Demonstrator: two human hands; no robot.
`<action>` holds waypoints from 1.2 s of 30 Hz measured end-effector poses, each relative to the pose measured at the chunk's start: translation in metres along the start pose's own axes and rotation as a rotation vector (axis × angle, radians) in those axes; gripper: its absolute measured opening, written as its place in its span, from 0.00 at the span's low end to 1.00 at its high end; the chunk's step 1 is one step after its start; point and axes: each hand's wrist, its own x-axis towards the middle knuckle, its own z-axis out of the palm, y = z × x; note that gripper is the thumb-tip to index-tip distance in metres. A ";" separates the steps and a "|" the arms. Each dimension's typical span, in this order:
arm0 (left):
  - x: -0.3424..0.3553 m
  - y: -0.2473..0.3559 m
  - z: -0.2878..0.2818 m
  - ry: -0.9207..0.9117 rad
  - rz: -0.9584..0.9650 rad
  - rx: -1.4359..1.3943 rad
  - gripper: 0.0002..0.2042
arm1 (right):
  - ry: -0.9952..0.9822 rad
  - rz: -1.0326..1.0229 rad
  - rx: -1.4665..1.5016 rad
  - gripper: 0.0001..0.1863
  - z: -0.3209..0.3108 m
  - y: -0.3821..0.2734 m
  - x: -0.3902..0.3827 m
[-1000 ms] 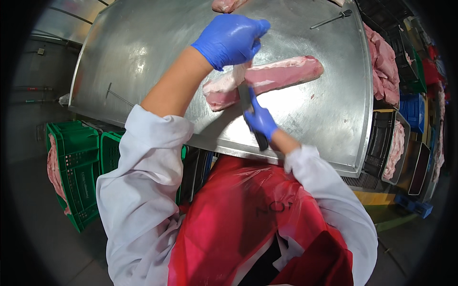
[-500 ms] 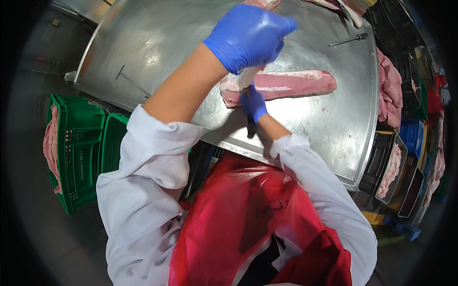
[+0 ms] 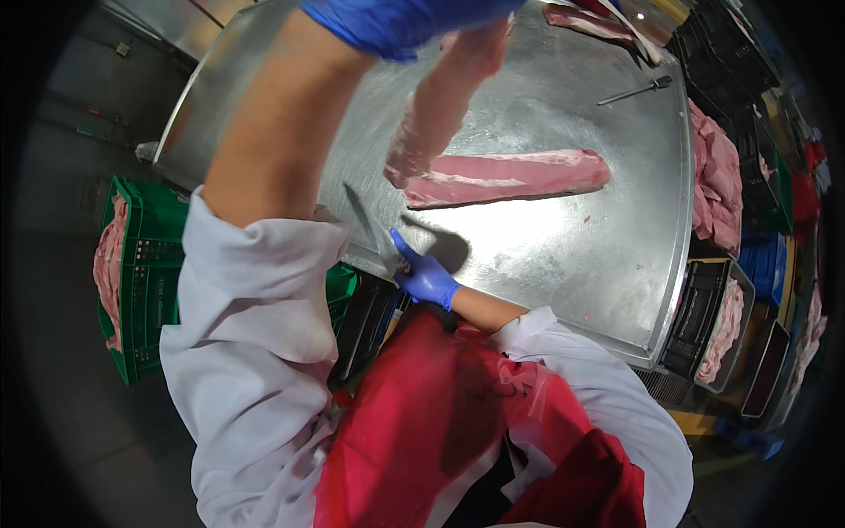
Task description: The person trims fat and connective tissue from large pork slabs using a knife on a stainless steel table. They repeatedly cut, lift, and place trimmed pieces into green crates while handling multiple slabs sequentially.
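Note:
My left hand (image 3: 405, 19), in a blue glove, is raised high at the top edge and partly cut off. From it hangs a long strip of meat (image 3: 449, 101), trimmings-like and blurred, its lower end close to the left end of a pork loin (image 3: 519, 172). That loin lies crosswise on the metal table (image 3: 572, 264), pink with a pale fatty stripe. Low by the near table edge, my gloved right hand (image 3: 429, 280) is closed round a knife, mostly hiding its handle. The narrow knife blade (image 3: 365, 214) points away and to the left, apart from the meat.
A thin metal rod with a dark end (image 3: 635, 91) lies at the table's far right. More meat (image 3: 585, 22) is at the back. Green crates (image 3: 150, 286) with meat stand left. On the right are black crates (image 3: 691, 321), a pile of meat (image 3: 715, 185) and a blue crate (image 3: 762, 264).
My left hand has risen, lifting the strip of meat off the loin. My right hand has drawn the knife back toward me and left, so its blade now shows.

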 end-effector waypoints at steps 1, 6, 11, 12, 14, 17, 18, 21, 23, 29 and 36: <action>0.011 0.014 -0.016 -0.002 -0.019 -0.089 0.05 | -0.177 0.102 0.118 0.40 -0.014 -0.030 -0.018; 0.064 0.055 -0.033 0.069 0.190 -0.050 0.06 | -0.071 0.128 0.068 0.30 -0.094 0.001 -0.040; 0.052 0.036 -0.002 0.044 0.144 -0.147 0.11 | 0.477 0.146 0.647 0.39 -0.224 0.135 -0.173; 0.032 0.034 0.000 0.031 0.112 -0.159 0.16 | 0.588 0.133 0.627 0.41 -0.247 0.141 -0.201; -0.009 0.049 0.044 0.073 0.046 -0.285 0.13 | 0.793 0.166 0.625 0.43 -0.282 0.145 -0.268; -0.098 0.088 0.093 -0.254 -0.030 -0.235 0.06 | 0.958 0.199 0.584 0.42 -0.304 0.158 -0.346; -0.151 0.098 0.118 -0.404 -0.196 -0.268 0.05 | 0.945 0.277 0.487 0.38 -0.305 0.158 -0.363; -0.281 0.108 0.201 -1.177 -0.519 -0.140 0.16 | 0.946 0.509 0.235 0.30 -0.281 0.146 -0.392; -0.285 0.129 0.267 -1.075 -0.501 -0.093 0.20 | 0.917 0.465 -0.048 0.28 -0.262 0.167 -0.396; -0.211 0.178 0.410 -0.779 -0.601 0.016 0.32 | 0.646 0.376 -0.411 0.28 -0.252 0.134 -0.342; -0.246 0.178 0.406 -0.863 -0.664 0.143 0.17 | 0.386 0.413 -0.426 0.30 -0.244 0.113 -0.328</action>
